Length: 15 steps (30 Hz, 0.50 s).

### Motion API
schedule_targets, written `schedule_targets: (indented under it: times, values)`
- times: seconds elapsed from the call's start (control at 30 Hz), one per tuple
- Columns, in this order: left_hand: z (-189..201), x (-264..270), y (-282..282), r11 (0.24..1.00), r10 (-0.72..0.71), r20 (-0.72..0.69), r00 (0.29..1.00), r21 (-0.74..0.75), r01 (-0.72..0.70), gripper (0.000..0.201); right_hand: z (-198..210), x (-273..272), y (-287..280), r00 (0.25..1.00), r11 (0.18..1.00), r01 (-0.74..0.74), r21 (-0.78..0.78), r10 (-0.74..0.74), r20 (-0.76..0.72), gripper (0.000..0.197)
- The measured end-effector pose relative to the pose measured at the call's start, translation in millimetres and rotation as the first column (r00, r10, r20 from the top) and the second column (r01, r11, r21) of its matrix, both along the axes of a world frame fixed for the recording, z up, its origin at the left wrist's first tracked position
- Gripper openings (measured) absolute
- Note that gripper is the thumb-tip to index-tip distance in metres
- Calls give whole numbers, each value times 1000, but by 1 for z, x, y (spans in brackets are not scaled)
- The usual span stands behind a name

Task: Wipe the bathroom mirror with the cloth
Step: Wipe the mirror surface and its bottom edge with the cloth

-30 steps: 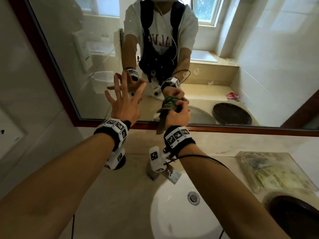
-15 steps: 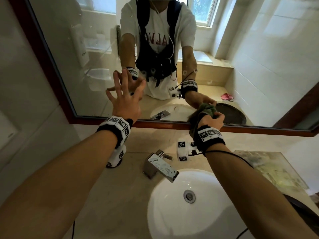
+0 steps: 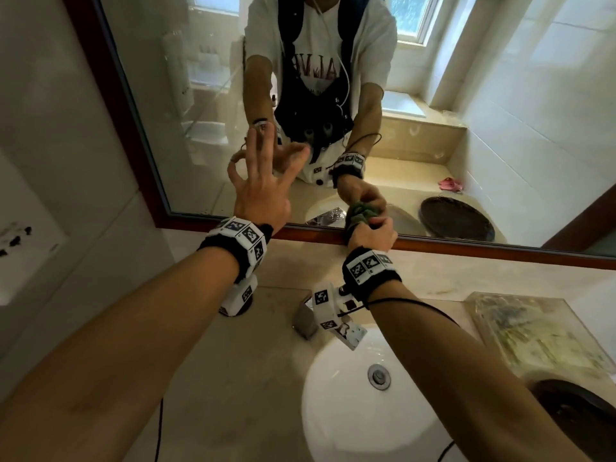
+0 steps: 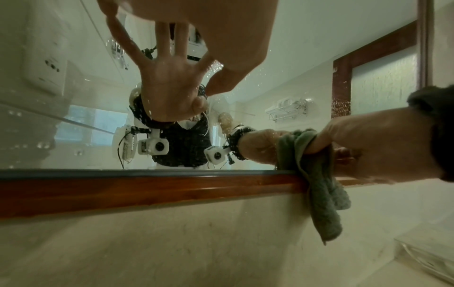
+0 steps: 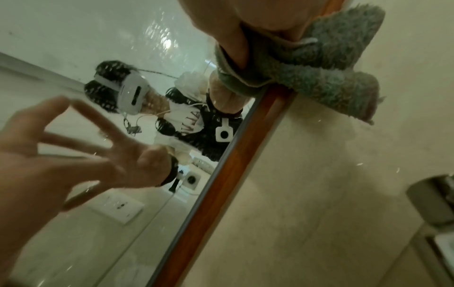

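Observation:
The mirror (image 3: pixel 500 111) has a brown wooden frame (image 3: pixel 466 250) and water drops on its glass. My right hand (image 3: pixel 373 230) grips a bunched green cloth (image 3: pixel 358 215) and presses it against the glass at the bottom edge, above the tap. In the left wrist view the cloth (image 4: pixel 319 184) hangs down over the frame (image 4: pixel 147 192). The right wrist view shows the cloth (image 5: pixel 331 64) held by curled fingers (image 5: pixel 228 35). My left hand (image 3: pixel 263 161) is open to the left, fingers spread and fingertips on the glass.
Below the mirror runs a beige stone counter (image 3: pixel 206 378) with a white basin (image 3: pixel 333 421) and a chrome tap (image 3: pixel 350 333). A clear tray (image 3: pixel 533 335) lies to the right, with a dark round object (image 3: pixel 583 415) beside it. A wall socket (image 3: pixel 16 235) sits at the left.
My right hand swept the cloth to the right along the mirror's bottom edge, then back left towards the tap. My left hand stayed spread on the glass.

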State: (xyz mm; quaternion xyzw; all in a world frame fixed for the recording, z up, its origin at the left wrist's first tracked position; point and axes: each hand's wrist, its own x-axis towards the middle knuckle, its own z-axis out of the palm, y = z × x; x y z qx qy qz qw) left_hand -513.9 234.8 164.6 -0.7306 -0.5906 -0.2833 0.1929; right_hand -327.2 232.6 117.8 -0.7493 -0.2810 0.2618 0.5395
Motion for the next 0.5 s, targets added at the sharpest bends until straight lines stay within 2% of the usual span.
schedule_targets:
  times: [0.13, 0.27, 0.5]
  values:
    - [0, -12, -2, 1000, -26, -21, 999, -2, 26, 99, 0, -42, -2, 995, 996, -89, 25, 90, -41, 9]
    - [2, -26, -5, 998, 29, 12, 1000, -51, -28, 98, 2, -75, -3, 975, 981, -181, 74, 189, -113, 16]
    - [3, -34, -4, 995, 55, 38, 998, -82, -52, 103, 5, -76, -7, 957, 980, -171, 106, 191, -217, 20]
